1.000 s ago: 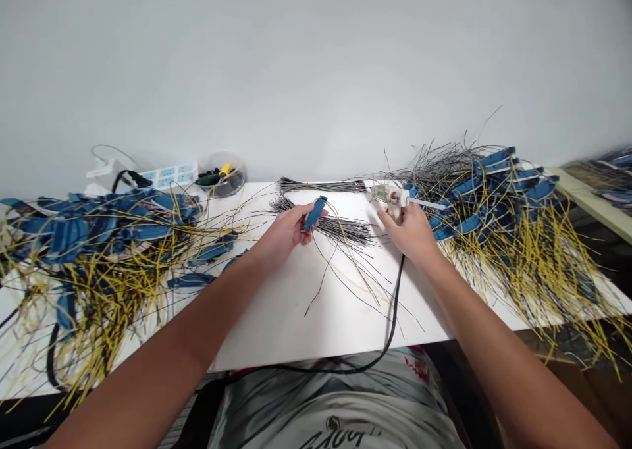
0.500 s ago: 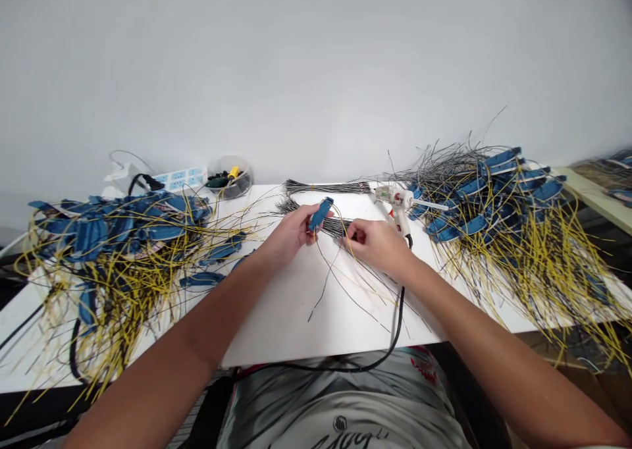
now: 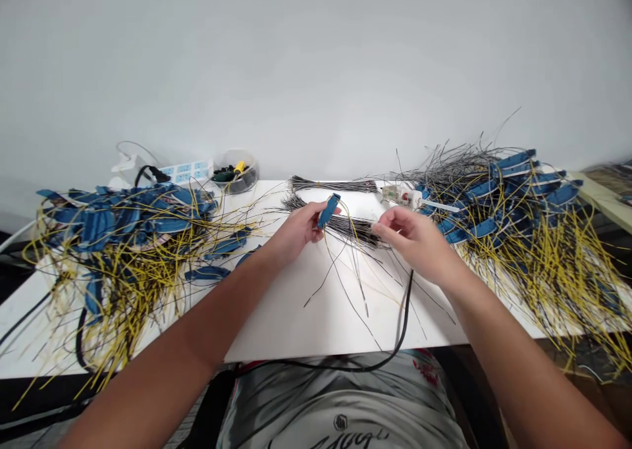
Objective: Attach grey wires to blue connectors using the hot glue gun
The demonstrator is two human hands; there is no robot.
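My left hand (image 3: 305, 228) grips a small blue curved piece (image 3: 329, 210), held upright above the table. Thin yellow and black wires hang from it toward the table's front. Just to its right, my right hand (image 3: 407, 235) has thumb and forefinger pinched at the right end of a bundle of thin black wires (image 3: 353, 227). Whatever lies between those fingertips is too small to make out. Behind both hands lies a second bundle of black wires (image 3: 333, 185). A glue gun (image 3: 399, 197) with a white glue stick rests beyond my right hand, its handle partly hidden.
Heaps of blue pieces with yellow and black wires lie at left (image 3: 123, 218) and right (image 3: 486, 228). At the back left are a power strip (image 3: 190, 171) and a clear round container (image 3: 247, 179) with tools. A black cable (image 3: 405, 314) crosses the table's front edge.
My right hand has let go of the yellow wire hanging from the blue piece and moved right to the end of the black wire bundle. My left hand keeps the blue piece.
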